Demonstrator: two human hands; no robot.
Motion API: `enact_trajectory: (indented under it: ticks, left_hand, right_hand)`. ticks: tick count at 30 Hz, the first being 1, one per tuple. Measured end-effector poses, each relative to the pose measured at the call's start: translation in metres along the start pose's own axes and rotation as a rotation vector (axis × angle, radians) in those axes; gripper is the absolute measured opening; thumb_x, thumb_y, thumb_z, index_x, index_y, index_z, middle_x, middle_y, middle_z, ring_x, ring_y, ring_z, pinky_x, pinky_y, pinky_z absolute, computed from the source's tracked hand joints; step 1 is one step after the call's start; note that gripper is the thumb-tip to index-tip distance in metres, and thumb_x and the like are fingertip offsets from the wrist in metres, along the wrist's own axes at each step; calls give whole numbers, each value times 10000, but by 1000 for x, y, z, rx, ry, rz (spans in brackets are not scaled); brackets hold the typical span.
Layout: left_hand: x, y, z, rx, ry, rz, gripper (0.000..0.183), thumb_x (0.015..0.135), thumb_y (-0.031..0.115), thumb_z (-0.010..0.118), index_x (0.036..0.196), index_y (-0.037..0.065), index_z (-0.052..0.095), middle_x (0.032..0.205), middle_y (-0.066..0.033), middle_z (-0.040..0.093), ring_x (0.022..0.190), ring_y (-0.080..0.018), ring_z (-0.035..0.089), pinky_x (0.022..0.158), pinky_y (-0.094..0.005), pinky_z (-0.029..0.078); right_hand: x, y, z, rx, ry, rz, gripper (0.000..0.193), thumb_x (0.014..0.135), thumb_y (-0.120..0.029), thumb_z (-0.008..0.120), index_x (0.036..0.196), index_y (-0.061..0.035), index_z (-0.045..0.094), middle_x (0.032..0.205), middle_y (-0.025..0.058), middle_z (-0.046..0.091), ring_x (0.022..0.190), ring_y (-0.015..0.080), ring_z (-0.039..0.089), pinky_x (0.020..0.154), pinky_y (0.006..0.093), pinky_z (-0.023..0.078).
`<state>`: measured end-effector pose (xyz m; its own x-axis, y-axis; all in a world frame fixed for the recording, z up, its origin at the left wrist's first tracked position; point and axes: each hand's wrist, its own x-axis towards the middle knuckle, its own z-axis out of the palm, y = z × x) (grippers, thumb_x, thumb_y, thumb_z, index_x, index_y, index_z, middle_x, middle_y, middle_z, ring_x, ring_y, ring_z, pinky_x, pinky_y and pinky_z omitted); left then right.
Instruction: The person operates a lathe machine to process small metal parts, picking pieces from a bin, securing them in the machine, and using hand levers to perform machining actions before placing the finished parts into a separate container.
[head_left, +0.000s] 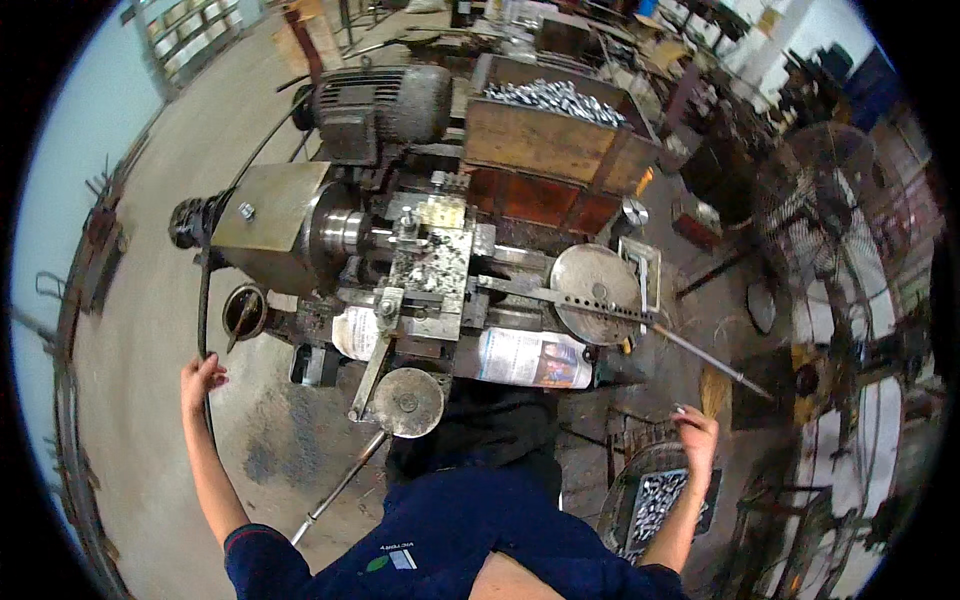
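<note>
Beside a dark cable (204,300) that hangs at the left, my left hand (203,382) is raised with its fingers curled; whether it grips the cable or something small I cannot make out. Out to the right, my right hand (698,436) has its fingers pinched together, with a small bright spot at the tips too small to name. Below that hand is a tray (640,490) of small shiny metal pieces. Between my hands stands a small lathe-like machine, with a round chuck (325,235), a tool slide (432,270) and a large disc with a long lever (597,290).
An electric motor (385,105) sits behind the machine, next to a rusty box (560,150) heaped with metal pieces. A handwheel with a rod (405,402) juts toward me. A small pot (245,312) is at the left. A large fan (825,205) stands at the right.
</note>
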<state>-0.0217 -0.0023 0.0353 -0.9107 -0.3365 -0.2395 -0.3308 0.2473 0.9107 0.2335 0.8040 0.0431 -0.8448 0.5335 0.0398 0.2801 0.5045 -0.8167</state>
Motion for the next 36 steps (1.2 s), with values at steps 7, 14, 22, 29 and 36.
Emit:
enact_trajectory:
  ticks: [7,14,22,29,36]
  left_hand:
    - [-8,-14,-3,549,174,170,381,724,223,647,976,-42,541,716,-156,613,619,-245,611,578,-356,484]
    - [-85,-3,-5,908,237,166,356,692,209,659,953,14,512,723,-200,587,723,-381,581,628,-450,446]
    - [-100,-15,-2,817,319,99,322,706,191,663,911,-10,517,710,-220,591,727,-394,586,640,-458,456]
    - [-94,-20,-5,878,349,90,284,710,189,664,827,-11,498,729,-228,595,746,-411,578,661,-470,456]
    - [-73,-35,-30,1130,442,139,206,723,185,610,844,24,564,740,-201,606,747,-367,591,663,-465,458]
  right_hand:
    - [101,-251,205,9,-542,-956,388,520,-98,582,895,-57,674,1113,156,586,1020,306,546,878,346,428]
    - [135,-370,357,-733,-625,-1163,267,554,-152,596,770,-15,670,918,129,596,940,308,523,811,380,462]
    - [139,-369,406,-623,-611,-1021,281,558,-151,599,767,29,654,897,219,613,897,361,567,816,386,471]
    - [127,-394,402,-384,-635,-617,327,572,-185,611,768,77,625,872,269,606,848,394,597,788,397,487]
    - [135,-383,407,-351,-597,-747,297,558,-179,595,740,54,626,947,234,559,872,418,568,801,431,468]
